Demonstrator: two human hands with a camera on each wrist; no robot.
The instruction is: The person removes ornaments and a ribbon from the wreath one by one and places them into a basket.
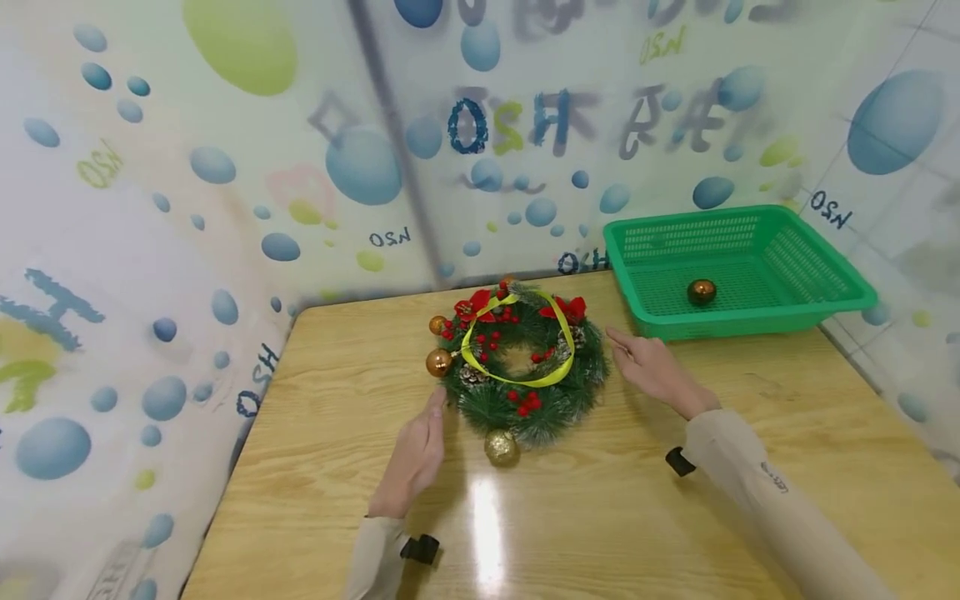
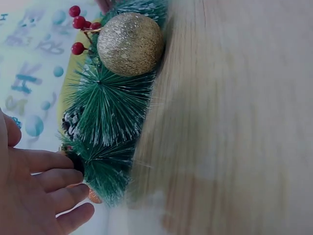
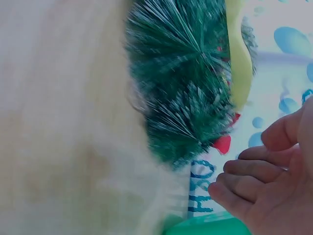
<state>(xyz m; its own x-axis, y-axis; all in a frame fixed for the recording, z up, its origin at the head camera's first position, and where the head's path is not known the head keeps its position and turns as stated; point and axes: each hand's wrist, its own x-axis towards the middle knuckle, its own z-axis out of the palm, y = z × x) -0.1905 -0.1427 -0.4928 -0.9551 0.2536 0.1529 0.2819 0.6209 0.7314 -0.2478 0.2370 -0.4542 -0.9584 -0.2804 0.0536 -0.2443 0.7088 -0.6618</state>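
A green Christmas wreath (image 1: 480, 408) lies on the wooden table, dressed with red flowers, red berries and pinecones. A loop of yellow ribbon (image 1: 555, 377) rests on top of it. At its front edge sits a glittery gold ball (image 1: 502, 448), and a shiny copper ball (image 1: 438, 362) is at its left. My left hand (image 1: 412, 454) is at the wreath's lower left, fingers extended toward the needles in the left wrist view. On the other side, my right hand (image 1: 656, 371) is beside the wreath with fingers loosely extended, holding nothing.
A green plastic basket (image 1: 750, 321) stands at the back right, close behind my right hand, with one copper ball (image 1: 701, 292) inside. The table (image 1: 337, 375) meets a wall printed with blue and green bubbles at the back and left.
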